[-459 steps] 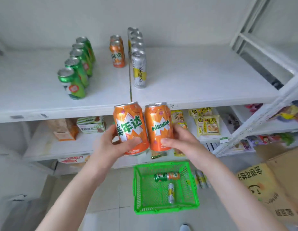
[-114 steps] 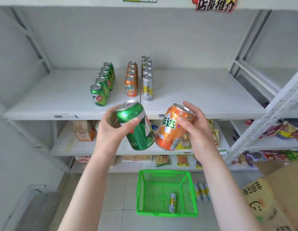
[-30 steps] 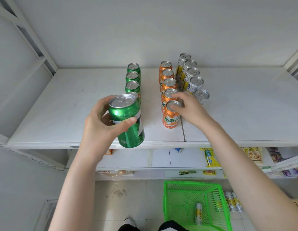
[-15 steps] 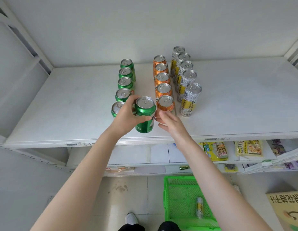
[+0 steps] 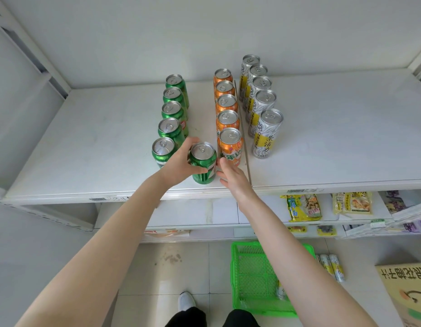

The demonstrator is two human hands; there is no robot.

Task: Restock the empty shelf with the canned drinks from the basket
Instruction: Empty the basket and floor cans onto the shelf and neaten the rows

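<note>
On the white shelf [image 5: 110, 142] stand three rows of upright cans: green ones [image 5: 171, 127] at left, orange ones [image 5: 228, 119] in the middle, tall silver-and-yellow ones [image 5: 267, 128] at right. My left hand [image 5: 181, 165] grips a green can [image 5: 203, 162] that stands near the shelf's front edge, between the green and orange rows. My right hand [image 5: 232, 175] is open just right of that can, fingers near it and the front orange can [image 5: 230, 147]. On the floor below sits the green basket [image 5: 242, 274] with one silver can [image 5: 281, 290], mostly hidden by my right arm.
Lower shelves hold snack packets [image 5: 302, 207]. Three silver cans [image 5: 331, 266] lie on the floor right of the basket, beside a cardboard box [image 5: 407, 291]. The shelf's right half is bare. My shoe [image 5: 186, 300] is on the tiled floor.
My left hand has set the green can lower onto the shelf near the front edge. My right hand stays open beside it, off the orange can.
</note>
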